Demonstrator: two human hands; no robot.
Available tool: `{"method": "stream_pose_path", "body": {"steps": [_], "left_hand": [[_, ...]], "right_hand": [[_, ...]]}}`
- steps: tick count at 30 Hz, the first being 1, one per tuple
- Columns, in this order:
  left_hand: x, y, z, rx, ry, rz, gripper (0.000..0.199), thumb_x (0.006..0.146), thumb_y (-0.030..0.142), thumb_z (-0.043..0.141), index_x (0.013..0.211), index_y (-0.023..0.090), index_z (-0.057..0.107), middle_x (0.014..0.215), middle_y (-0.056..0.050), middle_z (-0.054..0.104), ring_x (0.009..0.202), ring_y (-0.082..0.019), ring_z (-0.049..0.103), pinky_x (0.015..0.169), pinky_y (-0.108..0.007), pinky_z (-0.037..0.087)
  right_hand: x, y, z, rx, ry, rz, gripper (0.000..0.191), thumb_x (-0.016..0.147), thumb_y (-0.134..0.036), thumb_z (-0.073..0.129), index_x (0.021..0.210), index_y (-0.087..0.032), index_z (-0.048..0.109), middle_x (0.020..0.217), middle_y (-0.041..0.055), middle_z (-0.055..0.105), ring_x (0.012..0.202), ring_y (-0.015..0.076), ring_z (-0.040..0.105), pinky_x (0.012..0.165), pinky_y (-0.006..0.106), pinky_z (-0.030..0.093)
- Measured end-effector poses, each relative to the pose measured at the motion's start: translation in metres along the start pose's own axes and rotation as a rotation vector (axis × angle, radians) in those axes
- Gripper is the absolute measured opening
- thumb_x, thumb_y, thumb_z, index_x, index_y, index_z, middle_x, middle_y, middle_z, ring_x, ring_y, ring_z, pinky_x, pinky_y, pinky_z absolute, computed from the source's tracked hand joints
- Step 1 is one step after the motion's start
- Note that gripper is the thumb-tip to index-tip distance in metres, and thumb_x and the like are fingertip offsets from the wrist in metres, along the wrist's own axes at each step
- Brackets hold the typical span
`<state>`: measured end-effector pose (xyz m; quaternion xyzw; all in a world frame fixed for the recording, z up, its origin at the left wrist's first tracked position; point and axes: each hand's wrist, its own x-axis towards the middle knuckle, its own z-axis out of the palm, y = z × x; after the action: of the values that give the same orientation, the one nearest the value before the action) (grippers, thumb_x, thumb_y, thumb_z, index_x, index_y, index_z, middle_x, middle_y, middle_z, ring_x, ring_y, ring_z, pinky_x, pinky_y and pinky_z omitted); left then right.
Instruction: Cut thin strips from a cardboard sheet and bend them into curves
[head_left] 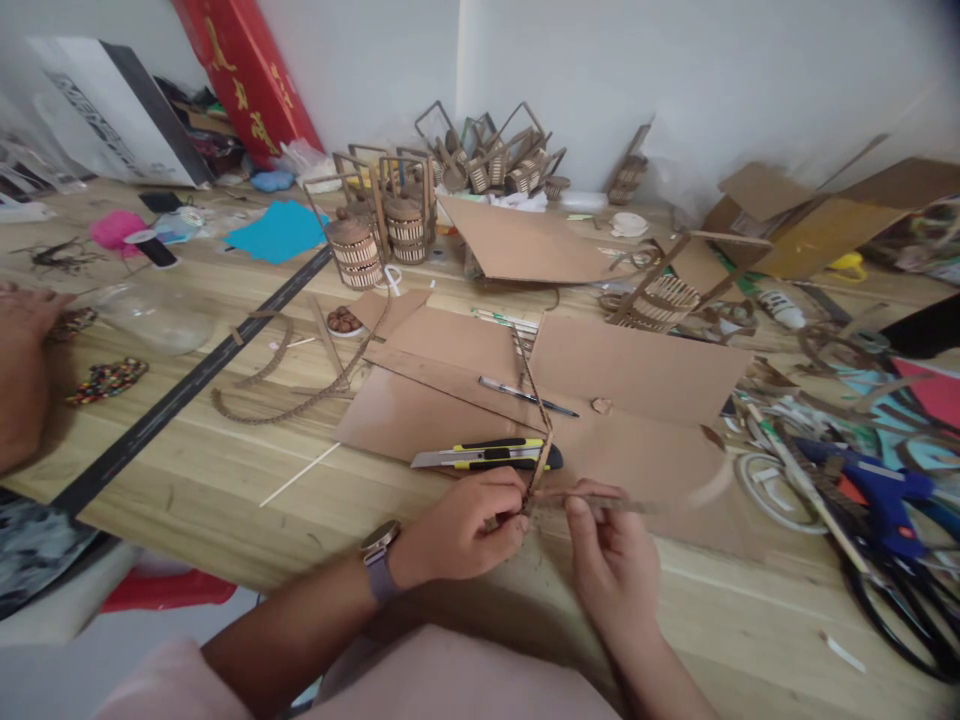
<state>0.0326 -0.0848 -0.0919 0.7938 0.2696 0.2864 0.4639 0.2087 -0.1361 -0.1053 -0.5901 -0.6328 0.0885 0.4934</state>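
Observation:
My left hand, with a watch at its wrist, pinches the near end of a thin bent cardboard strip. The strip rises from my fingers, folds, and runs away over the cardboard sheets. Facing it, my right hand is closed, thumb against fingers, on a narrow brown strip blurred at its right end. The two hands' fingers are a short gap apart, with the left end of that strip close to my left fingertips. Just beyond lie a yellow-and-black utility knife with its blade out and a pen.
Small slatted buckets with cardboard handles stand at the back; another bucket is at right. A blue glue gun and black scissors lie at right. Another person's hand rests at far left, near beads.

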Motion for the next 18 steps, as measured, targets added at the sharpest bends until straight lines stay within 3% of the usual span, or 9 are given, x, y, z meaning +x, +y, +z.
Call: {"method": "stream_pose_path", "body": {"steps": [5,11,18], "left_hand": [[-0.0005,-0.0008,0.0013,-0.030,0.067,-0.009,0.023,0.089,0.025,0.051,0.069,0.019,0.042,0.078,-0.001,0.050,0.074,-0.014,0.049,0.068,-0.024,0.040],[-0.0018,-0.0002,0.0028,-0.127,0.109,-0.182,0.013,0.091,0.031,0.054,0.089,0.018,0.056,0.078,0.000,0.061,0.069,-0.013,0.055,0.060,-0.022,0.039],[-0.0011,0.0005,0.0030,-0.146,0.126,-0.198,0.015,0.094,0.026,0.051,0.082,0.018,0.056,0.069,0.002,0.063,0.062,-0.011,0.056,0.061,-0.022,0.040]], "right_hand": [[0.0002,-0.0032,0.0030,0.047,0.002,-0.068,0.012,0.095,-0.028,0.052,0.088,-0.025,0.062,0.079,0.0024,0.073,0.074,0.0192,0.071,0.061,0.030,0.055],[-0.0020,-0.0015,0.0055,0.133,-0.007,-0.074,0.008,0.095,-0.021,0.051,0.095,-0.026,0.057,0.090,0.0035,0.074,0.087,0.0202,0.072,0.074,0.036,0.057],[-0.0013,0.0003,0.0090,0.084,-0.016,-0.166,0.008,0.093,-0.020,0.054,0.098,-0.026,0.057,0.098,0.0049,0.074,0.096,0.0203,0.070,0.080,0.038,0.057]]}}
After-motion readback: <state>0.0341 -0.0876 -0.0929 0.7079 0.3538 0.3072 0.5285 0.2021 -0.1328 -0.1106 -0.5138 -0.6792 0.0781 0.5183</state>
